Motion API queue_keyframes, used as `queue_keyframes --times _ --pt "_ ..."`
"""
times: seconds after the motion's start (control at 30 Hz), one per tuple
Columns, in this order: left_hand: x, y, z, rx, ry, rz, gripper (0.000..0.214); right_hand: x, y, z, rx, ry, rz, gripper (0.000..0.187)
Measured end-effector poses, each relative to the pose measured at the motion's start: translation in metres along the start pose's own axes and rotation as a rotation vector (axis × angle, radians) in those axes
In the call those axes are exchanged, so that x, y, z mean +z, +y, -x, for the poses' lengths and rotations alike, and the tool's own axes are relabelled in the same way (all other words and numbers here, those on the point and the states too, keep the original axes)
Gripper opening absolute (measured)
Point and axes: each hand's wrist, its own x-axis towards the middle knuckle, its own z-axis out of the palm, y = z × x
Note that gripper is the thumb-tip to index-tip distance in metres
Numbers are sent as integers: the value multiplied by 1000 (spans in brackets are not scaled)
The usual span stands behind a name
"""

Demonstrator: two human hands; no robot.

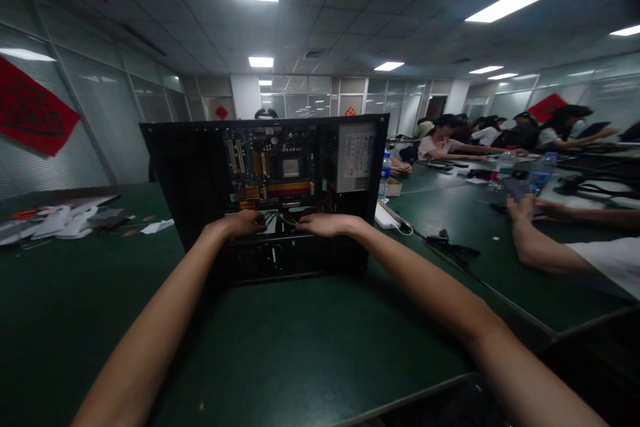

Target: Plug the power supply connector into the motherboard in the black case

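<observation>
A black computer case (pixel 180 167) stands in front of me with its side open. Inside are a dark motherboard (pixel 273 147) with coloured slots and a grey power supply (pixel 356 157) at the upper right. Both my hands reach into the lower part of the case. A thin bundle of cables (pixel 284 218), some yellow, runs between them. My left hand (pixel 244 222) has its fingers curled at the cables' left end. At the other end, my right hand (pixel 326 224) pinches them. The fingertips are dark and partly hidden.
On the green table (pixel 280 347), white parts and scraps (pixel 65 220) lie at left. Right of the case are a water bottle (pixel 385 173), a white power strip (pixel 387 216) and black cables (pixel 450 245). A co-worker's arms (pixel 530 233) rest at right; other people sit beyond.
</observation>
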Motion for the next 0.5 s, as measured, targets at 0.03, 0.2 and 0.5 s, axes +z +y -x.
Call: queue_keyframes --times 0.03,0.2,0.5 --pt "2 0 1 45 6 9 44 2 2 -2 15 -23 -43 30" --pt "1 3 7 135 99 54 41 1 8 0 -6 -99 -197 36" --pt "-8 12 18 114 230 78 33 -4 -8 6 -177 198 -470 16"
